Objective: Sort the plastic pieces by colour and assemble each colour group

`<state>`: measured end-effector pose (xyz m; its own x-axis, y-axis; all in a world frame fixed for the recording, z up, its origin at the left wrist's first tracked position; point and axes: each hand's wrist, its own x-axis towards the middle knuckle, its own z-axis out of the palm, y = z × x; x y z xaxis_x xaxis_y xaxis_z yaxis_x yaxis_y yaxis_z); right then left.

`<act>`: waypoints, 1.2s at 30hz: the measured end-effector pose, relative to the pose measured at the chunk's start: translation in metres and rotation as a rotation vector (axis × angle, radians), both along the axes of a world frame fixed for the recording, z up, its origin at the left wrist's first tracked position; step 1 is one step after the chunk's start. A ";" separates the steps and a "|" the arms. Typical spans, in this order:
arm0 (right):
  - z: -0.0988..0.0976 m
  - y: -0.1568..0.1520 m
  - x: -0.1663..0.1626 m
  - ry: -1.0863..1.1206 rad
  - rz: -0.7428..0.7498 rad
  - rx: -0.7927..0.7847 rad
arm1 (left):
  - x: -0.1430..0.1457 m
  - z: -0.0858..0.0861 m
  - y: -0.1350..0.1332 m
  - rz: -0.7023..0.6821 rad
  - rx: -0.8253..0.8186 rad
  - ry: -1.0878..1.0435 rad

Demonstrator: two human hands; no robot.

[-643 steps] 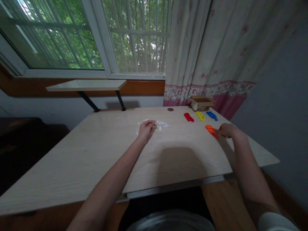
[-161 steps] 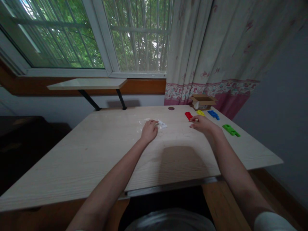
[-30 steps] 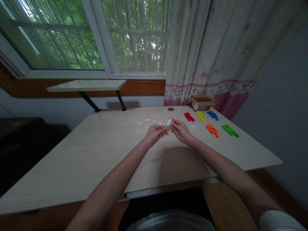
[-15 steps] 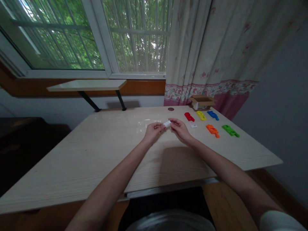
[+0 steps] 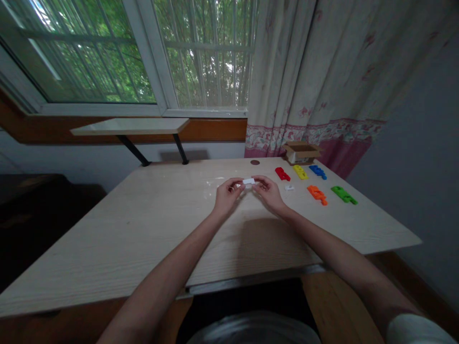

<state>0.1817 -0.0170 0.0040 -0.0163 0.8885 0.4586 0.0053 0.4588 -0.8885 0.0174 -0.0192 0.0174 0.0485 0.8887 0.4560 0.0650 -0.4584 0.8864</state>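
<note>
Near the far middle of the pale wood-grain tabletop (image 5: 143,229), the left hand (image 5: 227,196) and the right hand (image 5: 268,192) come together, and the small white plastic bar (image 5: 248,181) lies level between them, lifted in the fingers. Each hand's grip is a narrow fingertip pinch closed on one end of the bar, the left hand on its left end and the right hand on its right end. The middle of the bar stays visible between the two hands.

Just right of the right hand, a tiny white plastic piece (image 5: 289,188) lies flat on the tabletop. Beyond it, toward the upper right, lie a notched red plastic block (image 5: 282,174), a notched yellow plastic block (image 5: 300,172) and a notched blue plastic block (image 5: 317,172) in a row. A notched orange plastic block (image 5: 317,194) and a notched green plastic block (image 5: 344,194) lie nearer the right edge. An open cardboard box (image 5: 301,153) sits at the far corner against a floral curtain (image 5: 308,71), and a small round brown disc (image 5: 255,162) lies near the far edge. None of these stands between the hands.
</note>
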 end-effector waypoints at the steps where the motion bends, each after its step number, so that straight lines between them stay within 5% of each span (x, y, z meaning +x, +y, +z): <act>1: 0.000 -0.001 0.000 -0.007 -0.009 0.009 | 0.000 0.000 0.000 -0.003 0.005 -0.001; 18: 0.003 -0.007 -0.002 -0.116 -0.083 0.115 | 0.001 0.001 -0.001 -0.005 -0.034 -0.040; 36: 0.010 -0.016 -0.008 -0.222 -0.122 0.247 | 0.005 0.000 0.000 -0.219 -0.109 -0.132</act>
<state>0.1734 -0.0328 0.0138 -0.0405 0.7527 0.6571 0.2541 0.6438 -0.7218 0.0224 -0.0192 0.0172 0.1913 0.9078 0.3733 -0.1446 -0.3501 0.9255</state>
